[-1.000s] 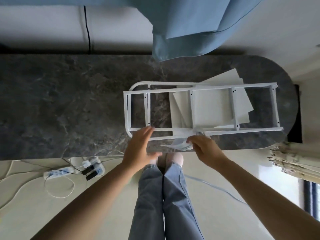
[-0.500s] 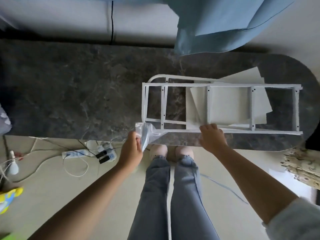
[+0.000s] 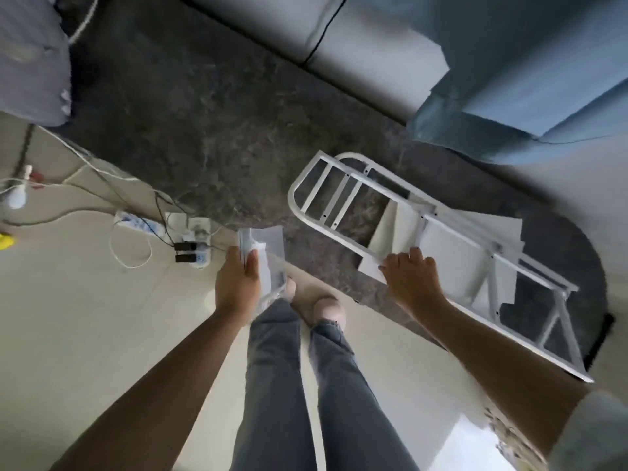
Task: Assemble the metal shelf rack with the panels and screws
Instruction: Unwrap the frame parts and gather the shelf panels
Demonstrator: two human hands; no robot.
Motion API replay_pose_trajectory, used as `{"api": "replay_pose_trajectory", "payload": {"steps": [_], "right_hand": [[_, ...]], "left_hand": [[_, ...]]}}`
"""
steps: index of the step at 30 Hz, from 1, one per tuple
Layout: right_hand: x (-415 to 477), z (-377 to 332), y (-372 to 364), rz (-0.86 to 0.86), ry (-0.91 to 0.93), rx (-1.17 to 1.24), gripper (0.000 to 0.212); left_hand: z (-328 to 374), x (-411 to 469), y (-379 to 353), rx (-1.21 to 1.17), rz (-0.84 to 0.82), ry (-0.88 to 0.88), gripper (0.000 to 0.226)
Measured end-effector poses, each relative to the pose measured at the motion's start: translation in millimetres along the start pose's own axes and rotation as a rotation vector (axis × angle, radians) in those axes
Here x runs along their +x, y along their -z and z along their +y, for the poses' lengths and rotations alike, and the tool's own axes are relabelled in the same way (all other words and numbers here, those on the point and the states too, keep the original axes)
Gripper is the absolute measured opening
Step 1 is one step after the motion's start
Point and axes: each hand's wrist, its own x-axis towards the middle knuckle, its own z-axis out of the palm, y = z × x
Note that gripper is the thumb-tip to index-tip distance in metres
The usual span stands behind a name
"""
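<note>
A white metal rack frame [image 3: 343, 195] lies flat on the dark marble table [image 3: 210, 107], slanting from upper left to lower right in the head view. White shelf panels [image 3: 452, 243] lie under it. My right hand [image 3: 409, 277] rests on the frame's near rail, fingers curled over it. My left hand [image 3: 238, 280] is off the table's near edge and grips a clear plastic bag [image 3: 268, 253]; what the bag holds is too blurred to tell.
A power strip [image 3: 159, 229] with plugs and white cables lies on the floor left of my legs. A blue curtain [image 3: 530, 79] hangs over the table's far right. A grey cushion [image 3: 34, 56] sits at the upper left.
The view has swung left and tilted. My left hand has carried the plastic bag away from the frame's corner, out past the table edge. My right hand stays on the near rail.
</note>
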Motion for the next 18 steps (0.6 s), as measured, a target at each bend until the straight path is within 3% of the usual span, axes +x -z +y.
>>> {"api": "replay_pose_trajectory", "payload": {"steps": [4,6,9,13,18], "right_hand": [[-7.4,-4.4,36.6,-0.083,0.024,-0.076,0.048],[-12.9,-20.2,67.4,-0.011,0.079,-0.181,0.05],[-16.7,-59.7,96.0,-0.042,0.228,-0.332,0.04],[-27.9,-141.0,117.3,0.021,0.319,-0.359,0.037],[-61.2,-279.2,119.9,0.063,0.424,-0.34,0.039]], "left_hand": [[3.8,-25.5,22.9,-0.165,0.048,0.095,0.035],[4.1,-38.6,37.2,-0.221,0.055,0.119,0.029],[-4.2,-58.0,61.2,-0.283,0.097,0.165,0.017],[-50.7,-82.5,91.5,-0.327,0.164,0.272,0.02],[-160.5,-131.6,129.8,-0.412,0.236,0.427,0.021]]}}
